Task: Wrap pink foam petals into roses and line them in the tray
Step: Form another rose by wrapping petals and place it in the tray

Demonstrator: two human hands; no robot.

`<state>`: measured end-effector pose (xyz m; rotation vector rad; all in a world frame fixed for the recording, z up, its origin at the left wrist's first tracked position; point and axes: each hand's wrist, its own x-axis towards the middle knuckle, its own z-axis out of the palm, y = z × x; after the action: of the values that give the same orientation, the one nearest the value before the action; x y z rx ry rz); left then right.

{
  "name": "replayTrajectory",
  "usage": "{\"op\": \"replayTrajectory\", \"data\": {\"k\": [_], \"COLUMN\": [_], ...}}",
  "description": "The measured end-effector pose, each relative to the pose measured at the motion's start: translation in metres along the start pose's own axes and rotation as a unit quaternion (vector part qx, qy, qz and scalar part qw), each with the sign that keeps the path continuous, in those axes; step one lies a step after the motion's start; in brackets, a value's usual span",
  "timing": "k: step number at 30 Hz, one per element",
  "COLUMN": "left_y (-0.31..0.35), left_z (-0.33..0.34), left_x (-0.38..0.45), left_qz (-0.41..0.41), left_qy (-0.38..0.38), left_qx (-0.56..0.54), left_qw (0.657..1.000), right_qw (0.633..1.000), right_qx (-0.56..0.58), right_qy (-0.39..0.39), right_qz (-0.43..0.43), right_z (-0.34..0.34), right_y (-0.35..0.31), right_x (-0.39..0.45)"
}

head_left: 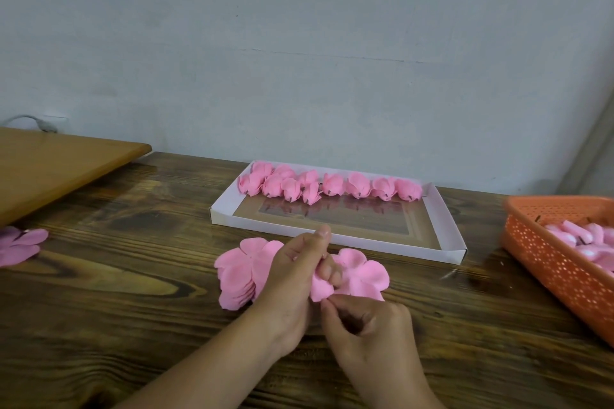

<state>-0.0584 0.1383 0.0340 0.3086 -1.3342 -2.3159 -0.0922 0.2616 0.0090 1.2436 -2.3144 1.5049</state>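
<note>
Head view, wooden table [133,276] against a pale wall.

Left hand [292,276]: fingers curled, pinching a pink foam petal piece [360,271] at its left edge, thumb raised toward the tray. Right hand [365,325]: fingers curled, thumb and fingertips pinching the near lower lobe of the same piece. The piece is a flat multi-lobed flower shape; its free lobes fan out to the right and away from the person, and the gathered end sits between the 2 hands. No clear long axis can be read from it.

Just left of the left hand, partly under it: a stack of flat pink petal pieces [239,272] lying on the table, lobes spread toward the left and near side.

White shallow tray [445,229] lies beyond the hands, long axis running left-right along the wall. Finished roses [332,184] sit in 1 row along its far wall, doubled up at the left end; their dark stem ends point toward the person, blooms toward the wall. The exact count is hard to read at the crowded left end.

Orange perforated basket [548,262] at right edge, holding more pink pieces. More pink petals [20,244] lie at the far left edge of the table. A lighter wooden board [50,166] sits at upper left.
</note>
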Motion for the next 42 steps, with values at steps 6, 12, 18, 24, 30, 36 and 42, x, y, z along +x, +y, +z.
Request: {"op": "replayTrajectory", "data": {"k": [6, 12, 18, 24, 30, 36, 42], "left_y": [-0.002, 0.003, 0.003, 0.0, 0.006, 0.006, 0.001], "left_z": [0.001, -0.003, -0.001, 0.001, 0.001, 0.0, 0.001], "left_x": [0.002, 0.005, 0.0, -0.003, -0.002, -0.002, -0.001], "left_qz": [0.013, 0.023, 0.014, 0.024, 0.033, 0.018, 0.005], "left_qy": [0.043, 0.029, -0.022, -0.004, 0.008, -0.05, -0.023], "left_qx": [-0.037, -0.025, -0.006, 0.028, -0.038, -0.057, -0.057], "left_qw": [0.998, 0.999, 1.0, 0.999, 0.999, 0.997, 0.998], "right_qw": [0.999, 0.898, 0.805, 0.938, 0.908, 0.762, 0.956], "right_qx": [-0.009, 0.305, 0.493, 0.302, 0.347, 0.561, 0.252], "right_qy": [-0.01, -0.123, -0.115, -0.032, -0.013, -0.09, 0.028], "right_qz": [0.048, 0.292, 0.308, 0.171, 0.235, 0.31, 0.145], "right_z": [0.003, -0.004, -0.006, -0.002, 0.008, -0.004, 0.004], "right_y": [-0.005, -0.014, -0.012, -0.013, -0.016, -0.014, -0.019], "right_x": [-0.001, 0.013, 0.014, 0.01, 0.007, 0.011, 0.005]}}
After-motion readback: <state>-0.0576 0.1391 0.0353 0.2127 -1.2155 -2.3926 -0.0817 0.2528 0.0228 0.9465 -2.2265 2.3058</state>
